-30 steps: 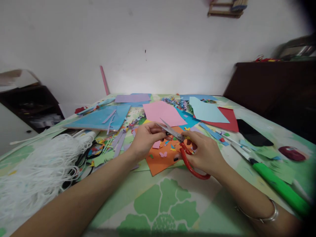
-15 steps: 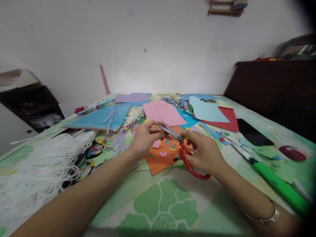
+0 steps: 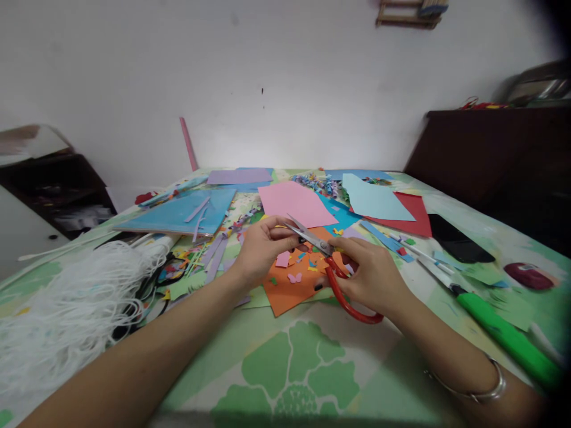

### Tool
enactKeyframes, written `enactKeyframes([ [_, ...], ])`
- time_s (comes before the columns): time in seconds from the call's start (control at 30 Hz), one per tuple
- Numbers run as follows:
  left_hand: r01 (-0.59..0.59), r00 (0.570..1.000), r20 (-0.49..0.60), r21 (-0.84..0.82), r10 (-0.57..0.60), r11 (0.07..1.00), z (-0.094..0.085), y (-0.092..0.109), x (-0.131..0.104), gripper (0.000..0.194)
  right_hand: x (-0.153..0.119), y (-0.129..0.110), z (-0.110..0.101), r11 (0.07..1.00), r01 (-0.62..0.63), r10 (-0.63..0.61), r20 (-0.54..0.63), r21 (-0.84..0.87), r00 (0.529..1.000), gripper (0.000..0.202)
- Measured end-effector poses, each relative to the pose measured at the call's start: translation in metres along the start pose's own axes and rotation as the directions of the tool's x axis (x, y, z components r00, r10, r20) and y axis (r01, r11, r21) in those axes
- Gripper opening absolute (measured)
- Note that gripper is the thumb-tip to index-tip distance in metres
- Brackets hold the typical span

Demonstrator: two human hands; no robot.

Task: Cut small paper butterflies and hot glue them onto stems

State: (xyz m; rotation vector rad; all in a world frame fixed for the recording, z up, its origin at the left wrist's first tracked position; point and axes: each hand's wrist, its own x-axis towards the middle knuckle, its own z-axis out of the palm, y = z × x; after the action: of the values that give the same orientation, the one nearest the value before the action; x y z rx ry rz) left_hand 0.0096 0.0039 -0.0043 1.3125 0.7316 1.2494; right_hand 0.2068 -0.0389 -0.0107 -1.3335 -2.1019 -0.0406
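Red-handled scissors (image 3: 352, 306) are in my right hand (image 3: 368, 273), their metal blades pointing up and left. My left hand (image 3: 263, 249) is closed in a pinch right beside the blades; whatever lies between its fingers is too small and covered to name. Below both hands lies an orange paper sheet (image 3: 283, 297) scattered with small cut paper bits, among them a pink butterfly cutout (image 3: 294, 278). Just beyond the fingertips a pink paper sheet (image 3: 297, 205) lies with one curved edge.
A tangle of white string (image 3: 75, 315) fills the left side, near a blue folder (image 3: 182, 211) with purple strips. To the right are a light blue sheet (image 3: 375, 199), red paper (image 3: 419, 215), a black phone (image 3: 459, 238), a green-handled cutter (image 3: 504, 333) and a dark red object (image 3: 529, 276).
The scissors and my right hand have shifted very slightly to the right. My left hand keeps its pinch in almost the same spot.
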Motion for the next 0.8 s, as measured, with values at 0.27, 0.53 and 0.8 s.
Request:
enactKeyframes([
  [0.27, -0.020, 0.999, -0.031, 0.030, 0.021, 0.999, -0.0017, 0.0005, 0.0011, 0.024, 0.0006, 0.0000, -0.0012, 1.000, -0.016, 0.015, -0.009, -0.011, 1.000, 0.042],
  [0.53, -0.015, 0.999, -0.037, 0.050, 0.017, 0.999, -0.0019, 0.0012, 0.0006, 0.023, 0.0007, 0.0008, -0.0022, 1.000, -0.016, 0.016, 0.003, -0.015, 1.000, 0.042],
  [0.8, -0.011, 0.999, -0.038, 0.030, 0.012, 0.999, -0.0046, 0.0000, 0.0028, 0.024, 0.0017, 0.0018, -0.0040, 1.000, -0.012, 0.013, 0.011, -0.010, 1.000, 0.041],
])
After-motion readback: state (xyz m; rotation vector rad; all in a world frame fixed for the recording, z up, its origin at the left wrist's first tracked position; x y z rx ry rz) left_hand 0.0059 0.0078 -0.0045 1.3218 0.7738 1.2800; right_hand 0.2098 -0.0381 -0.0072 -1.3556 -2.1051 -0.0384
